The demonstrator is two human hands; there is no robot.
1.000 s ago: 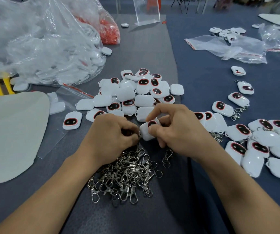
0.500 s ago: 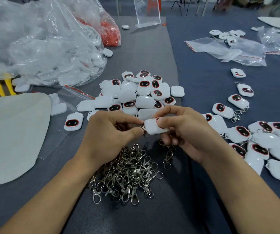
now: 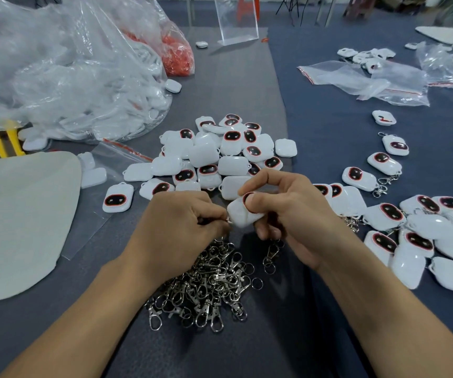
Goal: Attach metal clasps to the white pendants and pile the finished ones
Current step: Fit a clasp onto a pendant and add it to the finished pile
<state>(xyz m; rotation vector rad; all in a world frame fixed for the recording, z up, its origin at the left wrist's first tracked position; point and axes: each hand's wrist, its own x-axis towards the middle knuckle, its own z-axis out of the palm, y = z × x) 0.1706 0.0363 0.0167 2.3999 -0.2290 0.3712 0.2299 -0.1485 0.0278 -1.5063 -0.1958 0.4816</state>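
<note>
1. My right hand (image 3: 288, 214) is gripping one white pendant (image 3: 243, 214). The thumb is pressing on its top edge, the index finger is arching over it and the other fingers are curling beneath.
2. The pendant is sitting between my two sets of fingertips, raised off the cloth. It is a glossy white rounded rectangle with its plain side tilting toward me. Only a sliver of its red-rimmed dark oval is peeking out beside my thumb.
3. My left hand (image 3: 181, 227) is curling tight, its fingertips pinching a clasp (image 3: 228, 221) against the pendant's left corner. Just a glint of metal is showing; the rest is hiding inside my fingers.
4. Directly below my knuckles, a heap of silver clasps (image 3: 206, 290) is lying tangled, hooks and rings together. One loose clasp (image 3: 270, 253) is lying just under my right fingers.
5. Beyond my fingertips, a pile of bare pendants (image 3: 220, 156) is sitting, some showing dark faces, others white backs.
6. To the right of my right hand, finished pendants (image 3: 424, 236) are lying heaped, with metal showing among them.
</note>
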